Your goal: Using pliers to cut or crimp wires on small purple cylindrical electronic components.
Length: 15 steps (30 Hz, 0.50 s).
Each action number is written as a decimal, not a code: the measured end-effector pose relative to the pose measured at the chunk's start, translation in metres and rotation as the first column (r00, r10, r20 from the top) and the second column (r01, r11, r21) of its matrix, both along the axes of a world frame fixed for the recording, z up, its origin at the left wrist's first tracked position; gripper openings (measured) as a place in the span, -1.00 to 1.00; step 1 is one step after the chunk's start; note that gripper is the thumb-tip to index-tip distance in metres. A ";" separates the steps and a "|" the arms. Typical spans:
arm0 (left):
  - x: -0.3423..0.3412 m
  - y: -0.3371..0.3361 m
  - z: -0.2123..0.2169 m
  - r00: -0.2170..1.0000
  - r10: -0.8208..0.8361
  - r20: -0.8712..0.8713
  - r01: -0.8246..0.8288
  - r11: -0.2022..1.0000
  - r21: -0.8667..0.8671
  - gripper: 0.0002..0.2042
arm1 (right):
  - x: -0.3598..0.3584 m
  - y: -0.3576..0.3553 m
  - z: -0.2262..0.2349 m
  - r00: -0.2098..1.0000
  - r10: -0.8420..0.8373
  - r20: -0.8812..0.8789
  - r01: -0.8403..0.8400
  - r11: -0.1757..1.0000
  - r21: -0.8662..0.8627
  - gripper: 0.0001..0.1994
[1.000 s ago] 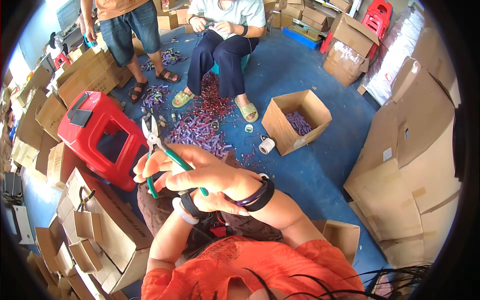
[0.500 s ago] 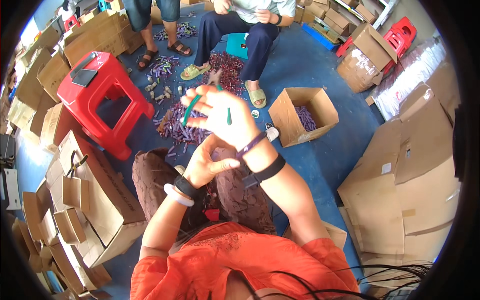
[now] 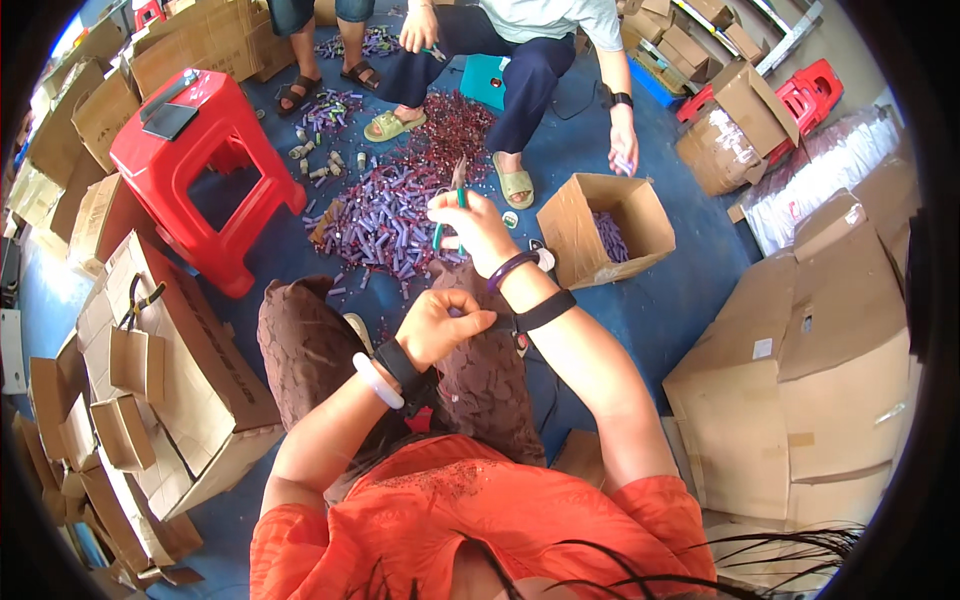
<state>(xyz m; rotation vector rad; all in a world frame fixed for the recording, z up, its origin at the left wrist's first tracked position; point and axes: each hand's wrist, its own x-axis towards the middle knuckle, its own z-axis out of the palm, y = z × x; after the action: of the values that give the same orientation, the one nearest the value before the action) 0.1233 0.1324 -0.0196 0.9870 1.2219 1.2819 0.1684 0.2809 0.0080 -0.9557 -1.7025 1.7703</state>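
In my right hand (image 3: 474, 232) is a pair of scissors (image 3: 461, 198) with green handles, the fingers curled round them and the blades pointing away from me. The hand hovers over the near right side of a heap of small purple cylinders (image 3: 385, 225). My left hand (image 3: 440, 325) is closed above my lap, thumb against the curled fingers. A hint of purple shows at its fingertips, too small to name. Reddish, thin wire-like scraps (image 3: 450, 130) lie in a pile behind the heap.
An open cardboard box (image 3: 590, 225) holding purple cylinders stands right of the heap. A co-worker's hand (image 3: 622, 150) is beside it with a cylinder. A red stool (image 3: 205, 150) bearing a phone stands left. Cardboard boxes (image 3: 790, 370) flank me.
My right hand has turned over and its fingers have closed round the scissors. My left hand has shifted slightly right and curled. The seated co-worker's arm now reaches down to the box.
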 end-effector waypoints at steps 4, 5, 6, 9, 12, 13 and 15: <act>0.000 0.012 0.006 1.000 0.017 -0.025 -0.017 1.000 0.014 -0.78 | 0.009 0.005 -0.034 0.951 -0.004 0.308 -0.209 0.725 0.656 -0.87; -0.001 0.010 0.008 0.999 -0.050 0.015 0.050 0.999 -0.002 -0.74 | 0.012 0.004 -0.032 0.917 -0.097 0.387 -0.306 0.453 0.837 -0.86; 0.003 0.006 0.012 0.998 -0.054 0.022 0.054 0.998 -0.010 -0.74 | 0.015 0.005 -0.031 0.880 -0.209 0.426 -0.406 0.134 0.904 -0.84; 0.033 0.001 0.020 0.983 -0.186 -0.002 0.186 0.980 0.073 -0.74 | 0.023 0.016 -0.023 0.640 -0.328 0.695 -0.758 -0.119 0.641 -0.82; 0.040 -0.002 0.029 0.965 -0.216 0.151 0.208 0.976 0.070 -0.78 | 0.019 0.010 -0.024 0.618 -0.347 0.706 -0.744 0.032 0.667 -0.80; 0.043 -0.003 0.031 0.982 -0.122 0.144 0.095 0.978 0.184 -0.76 | 0.016 0.008 -0.026 0.680 -0.334 0.652 -0.681 0.041 0.731 -0.81; 0.033 -0.007 0.038 0.955 -0.064 0.290 0.080 0.996 -0.041 -0.76 | 0.017 0.010 -0.025 0.688 -0.325 0.649 -0.651 0.119 0.749 -0.80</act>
<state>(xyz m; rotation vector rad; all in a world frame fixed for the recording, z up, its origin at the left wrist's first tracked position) 0.1563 0.1256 0.0180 0.7679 0.9801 1.2792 0.1849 0.2908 -0.0170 -0.6870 -2.9006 -0.2598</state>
